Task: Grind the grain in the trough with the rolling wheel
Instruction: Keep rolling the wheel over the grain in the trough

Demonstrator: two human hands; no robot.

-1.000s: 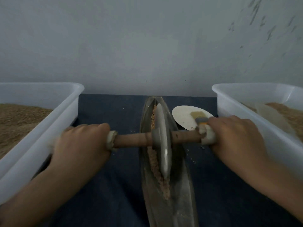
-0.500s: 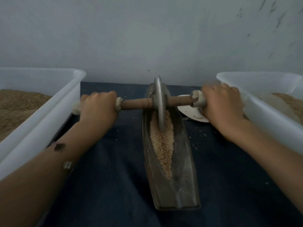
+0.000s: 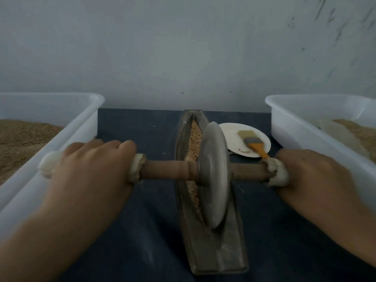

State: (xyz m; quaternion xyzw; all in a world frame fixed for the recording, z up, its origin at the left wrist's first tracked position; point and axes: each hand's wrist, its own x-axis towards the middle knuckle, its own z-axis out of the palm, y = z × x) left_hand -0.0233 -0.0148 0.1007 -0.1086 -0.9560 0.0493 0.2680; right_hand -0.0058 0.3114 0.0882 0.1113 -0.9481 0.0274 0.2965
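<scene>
A long boat-shaped metal trough (image 3: 225, 253) lies on the dark blue cloth, running away from me. Tan grain (image 3: 195, 137) fills its groove. A grey metal rolling wheel (image 3: 213, 176) stands on edge in the trough near its middle, leaning slightly right, on a brown wooden axle (image 3: 162, 173). My left hand (image 3: 91, 171) grips the axle's cloth-wrapped left end. My right hand (image 3: 317, 180) grips the wrapped right end. The wheel hides the grain beneath it.
A white plastic tub (image 3: 67, 127) of brown grain stands at the left, another white tub (image 3: 301, 127) with grain at the right. A white plate (image 3: 232, 135) with an orange-handled brush (image 3: 254, 143) lies behind the axle. A grey wall closes the back.
From the far end of the trough, the wheel has rolled back toward me to its middle. Both hands came back with the axle.
</scene>
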